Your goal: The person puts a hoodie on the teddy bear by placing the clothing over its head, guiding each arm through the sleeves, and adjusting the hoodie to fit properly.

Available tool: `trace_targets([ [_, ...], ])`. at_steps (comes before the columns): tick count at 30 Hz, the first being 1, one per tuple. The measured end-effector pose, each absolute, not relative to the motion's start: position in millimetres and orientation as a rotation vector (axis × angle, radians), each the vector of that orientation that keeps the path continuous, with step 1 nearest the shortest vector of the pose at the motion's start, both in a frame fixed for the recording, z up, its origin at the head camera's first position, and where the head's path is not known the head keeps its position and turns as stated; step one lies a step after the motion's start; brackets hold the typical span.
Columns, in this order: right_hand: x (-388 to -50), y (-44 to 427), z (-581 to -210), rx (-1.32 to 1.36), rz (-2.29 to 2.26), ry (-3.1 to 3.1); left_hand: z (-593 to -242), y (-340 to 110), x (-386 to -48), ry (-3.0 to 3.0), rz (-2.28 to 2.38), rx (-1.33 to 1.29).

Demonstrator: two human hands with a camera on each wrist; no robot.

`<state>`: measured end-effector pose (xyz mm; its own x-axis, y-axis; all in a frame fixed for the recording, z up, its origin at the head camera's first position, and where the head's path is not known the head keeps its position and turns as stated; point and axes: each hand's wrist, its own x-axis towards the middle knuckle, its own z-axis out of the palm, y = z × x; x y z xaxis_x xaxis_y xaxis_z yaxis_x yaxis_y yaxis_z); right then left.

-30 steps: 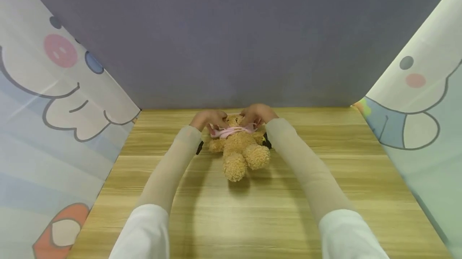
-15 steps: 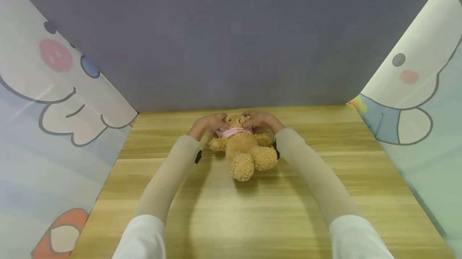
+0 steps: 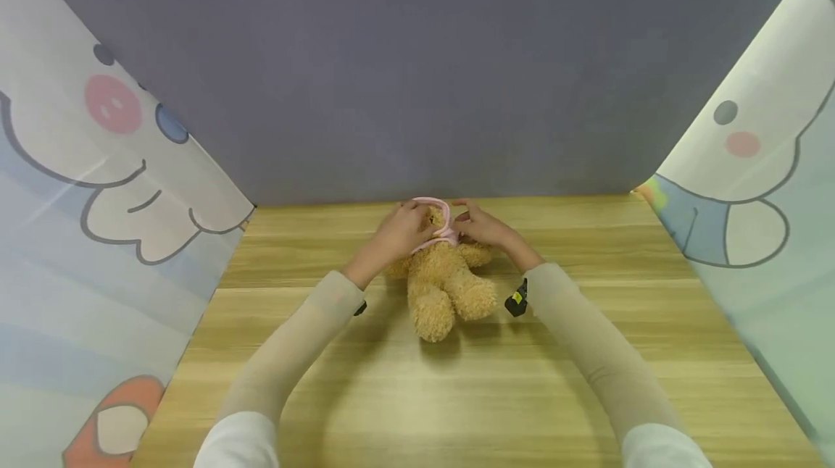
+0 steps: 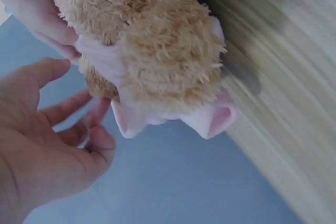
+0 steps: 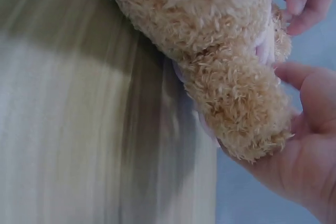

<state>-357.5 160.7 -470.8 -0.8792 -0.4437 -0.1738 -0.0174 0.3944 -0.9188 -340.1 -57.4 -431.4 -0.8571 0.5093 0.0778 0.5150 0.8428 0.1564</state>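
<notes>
Teddy bear, 1, mid-frame, in 1 pink garment; between inward-angled left hand, thumb spread, and right hand, grip unclear.

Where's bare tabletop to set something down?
Free wood-grain tabletop: from beige left sleeve to left cartoon-print wall; from beige right sleeve to right cartoon-print wall; between sleeves, in front of the tan plush bear. Crowded: the bear's head, with pink cloth, left hand and right hand.

grey back wall | cartoon-print side panels | wood-grain tabletop
</notes>
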Motion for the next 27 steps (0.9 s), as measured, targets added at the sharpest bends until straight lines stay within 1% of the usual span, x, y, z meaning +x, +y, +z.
trace_targets([
  [4, -359.6, 164.0, -471.7, -0.303, -1.435, 2.256, -428.6, -46.2, -348.6, -3.081, -0.235, -0.756],
  [9, -356.6, 169.5, -471.3, -0.299, -1.360, 2.188, -422.6, -38.9, -359.9, -3.157, -0.368, -0.696],
  [16, -355.4, 175.0, -476.4, -0.139, -1.541, 2.034, -417.5, -46.8, -368.3, -3.240, -0.479, -0.559],
  [23, -353.0, 163.9, -476.7, -0.025, -1.847, 1.770, -417.9, -54.0, -362.0, -3.247, -0.920, -0.579],
  [26, -348.9, 164.8, -470.0, -0.007, -1.950, 1.658, -417.0, -60.2, -356.7, -3.186, -1.111, -0.562],
  [27, -347.4, 165.9, -465.6, -0.025, -1.989, 1.629, -416.1, -62.3, -356.1, -3.143, -1.237, -0.554],
])
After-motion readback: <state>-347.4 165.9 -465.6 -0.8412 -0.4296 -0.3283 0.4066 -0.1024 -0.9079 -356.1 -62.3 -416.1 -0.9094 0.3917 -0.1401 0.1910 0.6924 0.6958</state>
